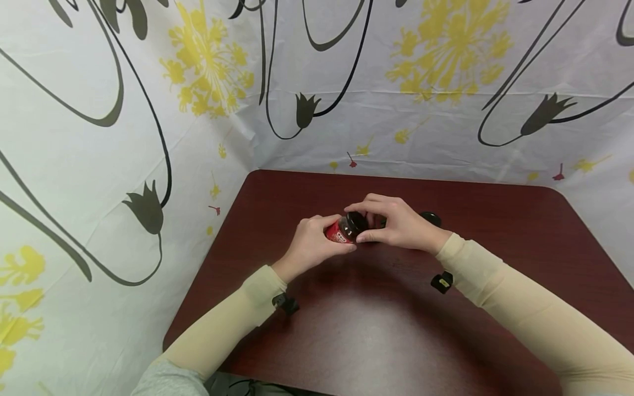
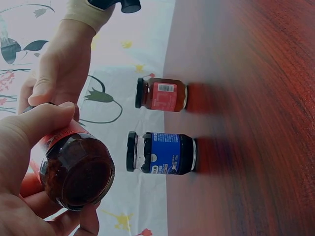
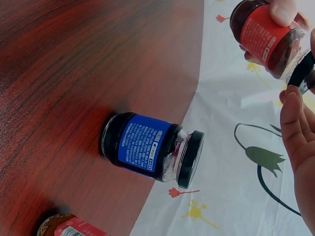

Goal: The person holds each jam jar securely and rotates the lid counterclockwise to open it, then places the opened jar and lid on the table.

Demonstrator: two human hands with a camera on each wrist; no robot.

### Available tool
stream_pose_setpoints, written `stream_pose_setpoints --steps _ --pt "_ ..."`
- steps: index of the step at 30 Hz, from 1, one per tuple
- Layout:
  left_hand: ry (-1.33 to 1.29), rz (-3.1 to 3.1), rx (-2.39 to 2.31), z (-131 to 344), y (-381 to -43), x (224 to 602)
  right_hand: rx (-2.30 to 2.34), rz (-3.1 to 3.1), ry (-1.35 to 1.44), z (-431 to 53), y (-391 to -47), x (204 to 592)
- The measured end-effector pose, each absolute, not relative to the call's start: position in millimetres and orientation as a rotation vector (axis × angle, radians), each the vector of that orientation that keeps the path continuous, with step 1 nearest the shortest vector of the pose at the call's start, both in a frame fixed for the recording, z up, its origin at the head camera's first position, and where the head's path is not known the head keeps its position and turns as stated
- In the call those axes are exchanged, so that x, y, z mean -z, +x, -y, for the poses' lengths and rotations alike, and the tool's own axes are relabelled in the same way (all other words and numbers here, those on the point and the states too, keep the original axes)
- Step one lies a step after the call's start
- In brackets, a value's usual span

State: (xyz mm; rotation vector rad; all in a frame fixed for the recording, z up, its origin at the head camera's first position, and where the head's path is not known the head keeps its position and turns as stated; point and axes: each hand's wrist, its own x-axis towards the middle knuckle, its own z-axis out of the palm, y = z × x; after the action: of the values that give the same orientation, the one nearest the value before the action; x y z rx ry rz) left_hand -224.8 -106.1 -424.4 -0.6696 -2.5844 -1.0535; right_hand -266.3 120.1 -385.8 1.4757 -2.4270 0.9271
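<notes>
Above the table, my left hand (image 1: 312, 242) grips a glass jar (image 1: 339, 231) with a red label and dark contents. The jar is tilted, its base turned toward the left wrist camera and its mouth toward my right hand (image 1: 398, 223). Thumb and fingers of the right hand pinch the black lid (image 3: 301, 71) at the jar's mouth. Clear wrap shows around the neck just below the lid. Whether the lid is tight or loose, I cannot tell.
A blue-labelled jar (image 2: 167, 153) with a black lid stands upright on the dark red table (image 1: 396, 330). Beside it is another red-labelled jar (image 2: 165, 95), also upright. In the head view my right hand partly hides them. A patterned cloth (image 1: 346, 66) hangs behind the table.
</notes>
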Motion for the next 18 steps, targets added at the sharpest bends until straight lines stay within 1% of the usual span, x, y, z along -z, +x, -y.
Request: stream_pose_setpoints --steps 12,18 --pt "-0.651 2.601 1.056 108.8 -224.0 426.4 -0.906 2.440 1.502 -119.5 -265.5 385.2" --pt "-0.645 2.597 1.058 110.4 -223.7 426.9 -0.890 2.513 1.465 -117.3 -264.5 382.4"
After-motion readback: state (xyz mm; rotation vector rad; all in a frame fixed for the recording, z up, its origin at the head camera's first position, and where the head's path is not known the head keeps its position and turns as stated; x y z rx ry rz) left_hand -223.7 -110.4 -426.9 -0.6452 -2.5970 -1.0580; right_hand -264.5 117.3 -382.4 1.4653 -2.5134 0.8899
